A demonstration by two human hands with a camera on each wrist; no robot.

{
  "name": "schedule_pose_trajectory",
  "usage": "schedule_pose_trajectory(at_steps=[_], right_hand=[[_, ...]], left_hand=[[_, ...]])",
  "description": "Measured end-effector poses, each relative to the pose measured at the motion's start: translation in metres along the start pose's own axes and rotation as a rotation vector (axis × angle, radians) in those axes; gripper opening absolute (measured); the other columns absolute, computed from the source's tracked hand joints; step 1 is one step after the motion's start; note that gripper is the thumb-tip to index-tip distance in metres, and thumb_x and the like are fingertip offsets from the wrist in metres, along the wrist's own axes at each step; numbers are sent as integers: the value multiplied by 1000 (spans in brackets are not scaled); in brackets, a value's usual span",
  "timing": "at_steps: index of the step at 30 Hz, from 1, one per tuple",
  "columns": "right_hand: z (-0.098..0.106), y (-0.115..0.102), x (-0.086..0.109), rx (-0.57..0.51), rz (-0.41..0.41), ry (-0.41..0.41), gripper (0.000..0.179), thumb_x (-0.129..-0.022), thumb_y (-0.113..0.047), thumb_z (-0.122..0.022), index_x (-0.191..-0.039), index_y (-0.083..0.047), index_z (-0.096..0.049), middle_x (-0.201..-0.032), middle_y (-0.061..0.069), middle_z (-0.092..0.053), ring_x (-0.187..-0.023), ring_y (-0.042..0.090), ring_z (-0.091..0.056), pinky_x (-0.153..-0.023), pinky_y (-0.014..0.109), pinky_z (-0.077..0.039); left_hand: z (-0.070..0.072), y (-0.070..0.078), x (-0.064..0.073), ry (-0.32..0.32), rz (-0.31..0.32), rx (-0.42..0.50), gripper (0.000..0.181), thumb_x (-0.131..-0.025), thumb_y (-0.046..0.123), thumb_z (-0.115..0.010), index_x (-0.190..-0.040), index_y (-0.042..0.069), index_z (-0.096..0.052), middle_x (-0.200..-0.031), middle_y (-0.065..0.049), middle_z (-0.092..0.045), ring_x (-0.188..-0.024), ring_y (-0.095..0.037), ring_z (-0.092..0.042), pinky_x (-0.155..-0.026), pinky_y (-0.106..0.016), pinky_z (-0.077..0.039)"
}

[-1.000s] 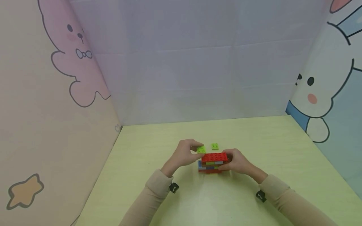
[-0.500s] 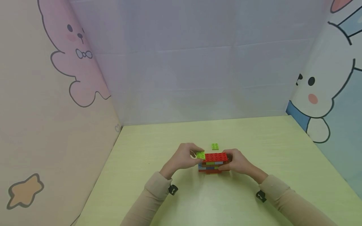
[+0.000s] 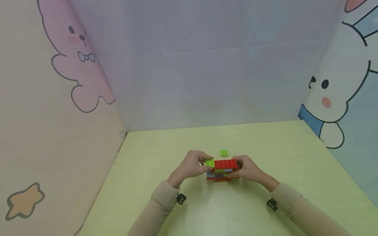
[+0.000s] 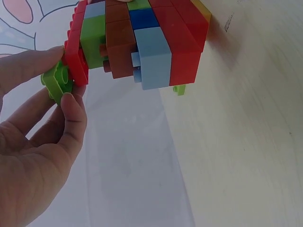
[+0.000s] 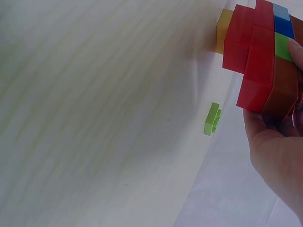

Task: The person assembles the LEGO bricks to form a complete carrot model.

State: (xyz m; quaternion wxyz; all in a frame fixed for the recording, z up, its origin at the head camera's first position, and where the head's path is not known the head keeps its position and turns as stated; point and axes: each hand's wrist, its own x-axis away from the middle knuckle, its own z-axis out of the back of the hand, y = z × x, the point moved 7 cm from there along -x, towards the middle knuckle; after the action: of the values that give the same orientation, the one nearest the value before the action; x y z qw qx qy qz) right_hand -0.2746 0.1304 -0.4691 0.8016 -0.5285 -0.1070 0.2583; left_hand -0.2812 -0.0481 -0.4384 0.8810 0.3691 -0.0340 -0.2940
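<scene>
My left hand (image 3: pixel 193 165) pinches a small lime-green building brick (image 3: pixel 210 162) between thumb and fingers. In the left wrist view that green brick (image 4: pixel 56 82) meets the end of the studded red plate (image 4: pixel 75 56) and looks slightly tilted; whether it is pressed on fully I cannot tell. The red plate tops a layered brick structure (image 3: pixel 220 175) of red, brown, blue, light blue and green bricks, with yellow at its base. My right hand (image 3: pixel 248 168) grips the structure's right end, a fingertip on a green brick's side in the right wrist view; its other fingers are partly hidden behind.
A second lime-green brick (image 3: pixel 224 153) lies on the light yellow table (image 3: pixel 265 203) just behind the structure. A pale fabric wall (image 3: pixel 189 82) rises at the table's back edge. Side walls with cartoon animals flank it.
My left hand has come down with the green brick, from just above the structure onto the left end of its red top. The right hand has kept its hold in place.
</scene>
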Motion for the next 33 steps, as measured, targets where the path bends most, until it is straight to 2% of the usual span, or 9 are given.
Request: schedule_pose_trajectory(at_steps=[9,16,28,33], right_hand=[[1,0,1,8,-11,9,27,-73,4,-79,-96,1,-66,-95,9,-69,-88,26,-63,-77,31,-50],[1,3,1,2,-14,12,27,-73,3,-80,-96,1,-67,-95,7,-69,-88,23,-63,-78,32,-50],[0,1,1,29,-17,14,26,-73,3,-80,-96,1,-66,-94,7,-69,-87,23,-63,-77,31,-50],[0,25,-4,28,-17,19,28,-72,0,-81,-97,-1,-67,-95,6,-69,-87,23,-63,-77,31,-50]], left_hand=[[-1,2,-1,0,-12,-19,32,-80,17,-78,-111,10,-72,-103,4,-67,-79,-8,-59,-63,-21,-49],[-2,0,-1,-6,25,-12,34,-80,17,-79,-112,9,-72,-104,5,-67,-76,-6,-58,-63,-22,-48],[-4,-1,-1,-2,18,-21,35,-79,14,-79,-112,6,-71,-103,4,-66,-77,-6,-58,-64,-21,-49],[-5,-2,-1,1,23,-32,35,-79,15,-79,-112,8,-71,-101,5,-66,-79,-8,-58,-64,-21,-48]])
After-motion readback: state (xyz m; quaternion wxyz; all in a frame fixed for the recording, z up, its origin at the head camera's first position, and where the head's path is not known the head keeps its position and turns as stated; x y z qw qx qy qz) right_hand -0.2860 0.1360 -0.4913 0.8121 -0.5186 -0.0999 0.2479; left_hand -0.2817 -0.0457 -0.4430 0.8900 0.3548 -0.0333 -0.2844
